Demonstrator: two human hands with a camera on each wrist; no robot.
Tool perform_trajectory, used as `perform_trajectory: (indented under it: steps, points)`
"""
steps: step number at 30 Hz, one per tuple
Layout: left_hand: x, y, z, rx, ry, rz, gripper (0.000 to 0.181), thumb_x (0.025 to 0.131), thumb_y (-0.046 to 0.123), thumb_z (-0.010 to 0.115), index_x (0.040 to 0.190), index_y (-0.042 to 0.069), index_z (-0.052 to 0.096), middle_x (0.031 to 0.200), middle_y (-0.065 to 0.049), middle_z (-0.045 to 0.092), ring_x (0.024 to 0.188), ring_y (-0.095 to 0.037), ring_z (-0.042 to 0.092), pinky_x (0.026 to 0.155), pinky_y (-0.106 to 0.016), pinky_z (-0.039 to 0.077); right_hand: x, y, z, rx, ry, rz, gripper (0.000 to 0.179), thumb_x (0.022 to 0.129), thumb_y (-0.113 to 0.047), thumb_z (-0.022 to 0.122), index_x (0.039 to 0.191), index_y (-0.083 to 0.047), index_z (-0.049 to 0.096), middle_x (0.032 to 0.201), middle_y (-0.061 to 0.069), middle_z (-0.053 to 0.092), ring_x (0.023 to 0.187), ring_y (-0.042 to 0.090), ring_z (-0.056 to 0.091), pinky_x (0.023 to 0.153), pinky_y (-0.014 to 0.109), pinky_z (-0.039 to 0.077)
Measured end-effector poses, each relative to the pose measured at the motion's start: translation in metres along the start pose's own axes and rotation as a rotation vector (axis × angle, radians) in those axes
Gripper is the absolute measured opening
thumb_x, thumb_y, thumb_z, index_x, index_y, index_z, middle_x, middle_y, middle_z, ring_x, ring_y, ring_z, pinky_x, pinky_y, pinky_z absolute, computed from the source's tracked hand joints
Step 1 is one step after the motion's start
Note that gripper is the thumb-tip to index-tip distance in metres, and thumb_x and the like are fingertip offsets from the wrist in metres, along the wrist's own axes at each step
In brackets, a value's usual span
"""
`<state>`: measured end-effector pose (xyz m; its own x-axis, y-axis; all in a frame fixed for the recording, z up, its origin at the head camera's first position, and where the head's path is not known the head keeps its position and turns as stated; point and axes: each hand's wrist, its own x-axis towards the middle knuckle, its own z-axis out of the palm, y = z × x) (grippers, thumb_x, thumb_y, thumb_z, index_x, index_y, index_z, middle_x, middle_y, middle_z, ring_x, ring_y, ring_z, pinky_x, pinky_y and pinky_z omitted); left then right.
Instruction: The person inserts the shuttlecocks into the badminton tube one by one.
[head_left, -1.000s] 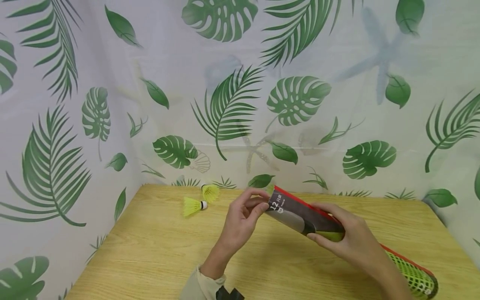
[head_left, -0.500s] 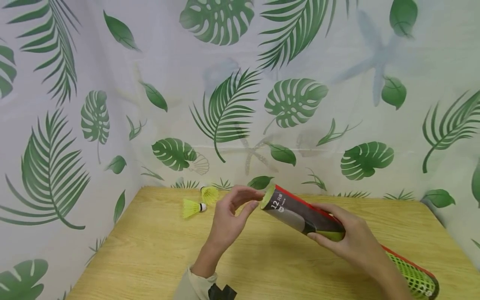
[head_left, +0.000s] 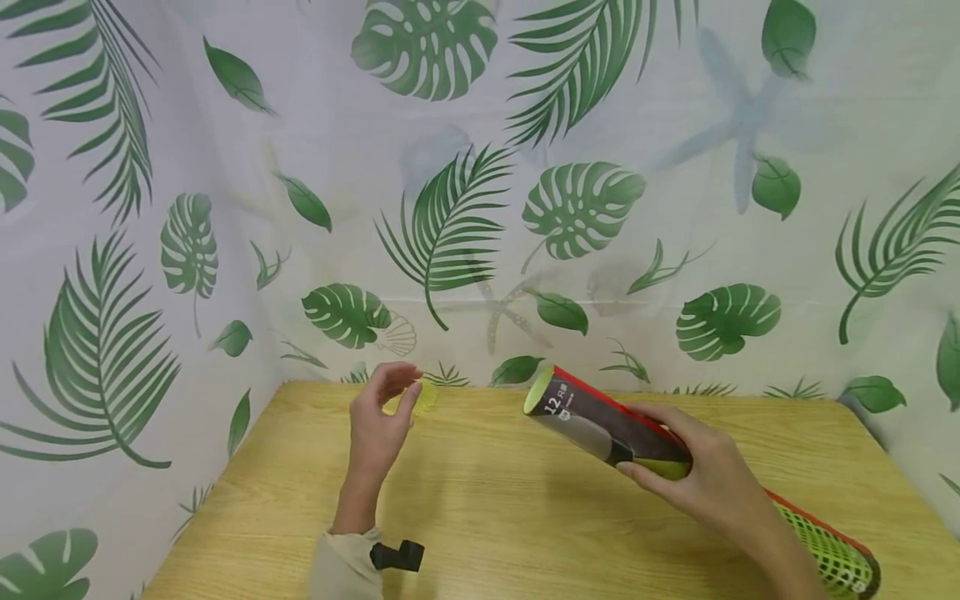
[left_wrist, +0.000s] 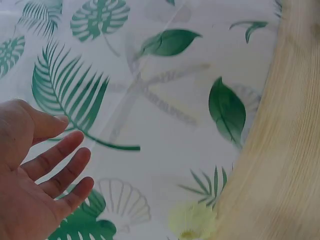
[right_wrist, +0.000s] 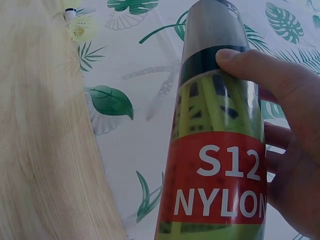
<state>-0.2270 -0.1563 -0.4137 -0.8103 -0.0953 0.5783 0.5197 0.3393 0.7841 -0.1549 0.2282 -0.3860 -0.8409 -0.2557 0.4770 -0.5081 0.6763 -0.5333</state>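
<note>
My right hand grips a shuttlecock tube round its middle, tilted with its uncapped end up and to the left. Through the clear wall in the right wrist view, yellow-green shuttlecocks show inside the tube, above a red band reading S12 NYLON. At the table's back left, my left hand hovers with fingers loosely bent and nothing held in the left wrist view. Just beyond its fingertips lies a yellow shuttlecock. A second one is mostly hidden behind that hand; only a yellow patch shows between thumb and fingers.
The wood-grain table meets a leaf-printed cloth along its back edge. More of that cloth hangs on the left side. A black wrist strap mount sits on the left sleeve.
My left hand has left the tube's uncapped end and moved left to the loose shuttlecocks, covering one. My right hand and the tube have stayed nearly in place.
</note>
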Motion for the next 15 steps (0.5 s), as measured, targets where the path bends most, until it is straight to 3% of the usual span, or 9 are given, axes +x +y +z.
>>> perform_trajectory:
  steps: [9, 15]
  points:
    - [-0.005, -0.041, -0.021, 0.215, 0.14, -0.082, 0.021, 0.091, -0.004, 0.074, 0.111, -0.002, 0.069, 0.112, -0.018, 0.069, 0.107, -0.036, 0.064, 0.093, -0.055, 0.054, 0.0, -0.001, 0.002, -0.012, -0.003, -0.013, 0.067, 0.077, -0.026, 0.093, 0.136, -0.021, 0.063, 0.124, 0.001, 0.07, 0.097, 0.017, 0.064, 0.075, 0.028, 0.058]
    - [-0.014, -0.064, -0.034, 0.265, 0.105, -0.222, 0.027, 0.091, -0.004, 0.074, 0.117, -0.004, 0.066, 0.117, -0.027, 0.061, 0.11, -0.046, 0.06, 0.094, -0.061, 0.051, 0.0, -0.001, 0.004, -0.012, -0.004, -0.014, 0.066, 0.077, -0.027, 0.093, 0.135, -0.022, 0.063, 0.122, 0.0, 0.07, 0.096, 0.016, 0.064, 0.074, 0.028, 0.057]
